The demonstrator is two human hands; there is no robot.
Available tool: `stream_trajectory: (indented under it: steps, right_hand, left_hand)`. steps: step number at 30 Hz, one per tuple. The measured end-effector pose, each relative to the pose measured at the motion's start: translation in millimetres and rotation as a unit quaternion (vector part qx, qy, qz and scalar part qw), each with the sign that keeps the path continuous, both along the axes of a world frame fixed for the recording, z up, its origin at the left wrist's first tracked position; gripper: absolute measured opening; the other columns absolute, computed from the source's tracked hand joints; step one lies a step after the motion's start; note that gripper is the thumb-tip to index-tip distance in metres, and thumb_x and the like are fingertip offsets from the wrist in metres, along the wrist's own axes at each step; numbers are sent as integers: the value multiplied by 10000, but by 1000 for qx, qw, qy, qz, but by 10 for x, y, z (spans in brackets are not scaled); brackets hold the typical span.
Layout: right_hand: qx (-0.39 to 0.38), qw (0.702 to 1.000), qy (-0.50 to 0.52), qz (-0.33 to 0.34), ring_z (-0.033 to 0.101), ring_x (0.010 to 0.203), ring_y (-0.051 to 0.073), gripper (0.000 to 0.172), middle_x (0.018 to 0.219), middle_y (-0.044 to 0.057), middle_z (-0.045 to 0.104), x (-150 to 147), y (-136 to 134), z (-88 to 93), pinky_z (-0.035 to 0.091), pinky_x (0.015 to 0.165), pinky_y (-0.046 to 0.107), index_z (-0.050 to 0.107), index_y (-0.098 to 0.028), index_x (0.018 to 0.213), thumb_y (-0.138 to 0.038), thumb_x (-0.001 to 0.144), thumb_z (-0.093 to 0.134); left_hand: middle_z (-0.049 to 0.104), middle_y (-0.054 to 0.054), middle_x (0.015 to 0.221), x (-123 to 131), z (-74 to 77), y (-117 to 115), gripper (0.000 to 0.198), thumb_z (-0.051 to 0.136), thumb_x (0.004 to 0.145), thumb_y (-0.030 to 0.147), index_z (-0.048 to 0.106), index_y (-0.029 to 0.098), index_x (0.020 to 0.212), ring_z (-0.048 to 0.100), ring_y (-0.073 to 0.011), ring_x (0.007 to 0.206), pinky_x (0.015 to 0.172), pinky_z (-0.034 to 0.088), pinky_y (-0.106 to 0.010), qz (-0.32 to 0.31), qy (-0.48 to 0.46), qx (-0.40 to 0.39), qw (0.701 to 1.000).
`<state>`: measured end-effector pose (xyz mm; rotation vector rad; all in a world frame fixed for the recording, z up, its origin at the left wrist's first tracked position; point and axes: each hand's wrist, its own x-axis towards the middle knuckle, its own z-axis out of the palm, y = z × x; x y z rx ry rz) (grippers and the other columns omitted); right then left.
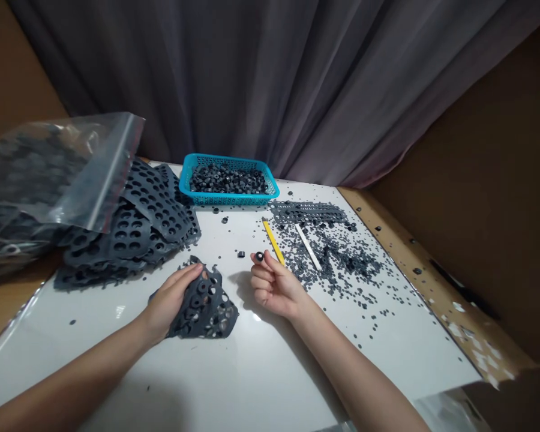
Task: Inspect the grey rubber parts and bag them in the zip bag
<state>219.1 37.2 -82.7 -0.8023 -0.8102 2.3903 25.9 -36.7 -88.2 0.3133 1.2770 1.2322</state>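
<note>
My left hand (171,300) grips a crumpled black rubber sheet (207,309) full of round holes and rings, resting on the white table (252,372). My right hand (274,288) is curled palm up just to the right of it, pinching a small black rubber ring (260,257) between thumb and fingertip. A loose ring (241,254) lies on the table just beyond the hands.
A blue basket (228,198) of black rings stands at the back. A pile of punched black sheets (135,234) and a clear bag (49,174) lie left. Yellow (273,242) and white (308,246) sticks lie among scattered rubber scraps (342,258) at right. Curtain behind.
</note>
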Motion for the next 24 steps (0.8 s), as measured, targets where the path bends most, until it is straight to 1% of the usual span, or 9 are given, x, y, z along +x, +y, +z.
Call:
stream_trajectory:
  steps: [2,4,7,11,16,18,21,22,24]
  right_hand:
    - [-74,995,64,-2,65,425,50,295,469,-117,160,-2,-7,7,106,371,142,488,-189,817,-444,734,612]
    - [-76,995,59,-19,103,426,46,215,482,-109,193,-2,-9,35,110,374,140,481,-172,783,-362,751,577]
    - [-40,997,31,-50,206,448,41,128,531,-72,305,3,-3,75,142,393,139,401,-172,655,-235,679,510]
    - [9,997,2,-83,218,442,42,105,594,-27,441,7,9,59,154,407,159,354,-180,618,-129,563,427]
    - [137,981,-77,-116,232,447,67,94,485,-52,354,-33,-145,103,154,430,192,454,-167,596,-85,602,409]
    - [298,934,-174,-92,322,510,80,88,525,-38,401,-70,-261,160,221,482,204,497,-158,615,-120,686,460]
    - [523,792,-315,4,385,574,90,175,593,-30,462,-139,-412,204,266,559,226,488,-164,640,-280,748,561]
    - [547,768,-332,32,377,559,84,223,584,-36,455,-161,-445,197,263,558,227,470,-167,631,-323,753,573]
    - [559,757,-331,65,357,534,73,279,561,-47,421,-197,-485,152,254,549,225,435,-168,608,-352,789,539]
  left_hand:
    - [647,39,668,-14,63,1,169,702,653,306,616,201,754,597,-111,558,560,485,-201,21,-26,9,999]
    - [667,26,701,-37,118,4,175,686,669,288,624,220,818,611,-129,574,574,502,-227,41,-38,27,998]
    - [688,-4,770,-54,145,-11,202,683,676,279,626,219,860,633,-148,632,618,519,-249,39,-37,59,997]
    - [675,-12,752,-7,66,-68,212,679,695,312,600,199,857,629,-153,628,598,512,-260,-40,-42,48,997]
    - [634,20,741,61,-55,-122,210,605,764,368,573,209,897,594,-131,642,631,486,-257,-111,7,80,991]
    - [618,19,767,78,-76,-138,208,569,788,387,576,203,885,577,-132,692,667,468,-251,-151,75,118,979]
    - [593,10,772,100,-83,-171,209,521,816,390,582,190,820,549,-137,748,707,436,-241,-208,189,186,941]
    - [584,8,760,108,-83,-183,217,512,820,391,583,187,796,540,-137,745,708,429,-239,-220,215,196,931]
    - [575,1,739,125,-80,-205,263,478,831,415,587,182,773,527,-140,730,695,424,-242,-218,235,198,926]
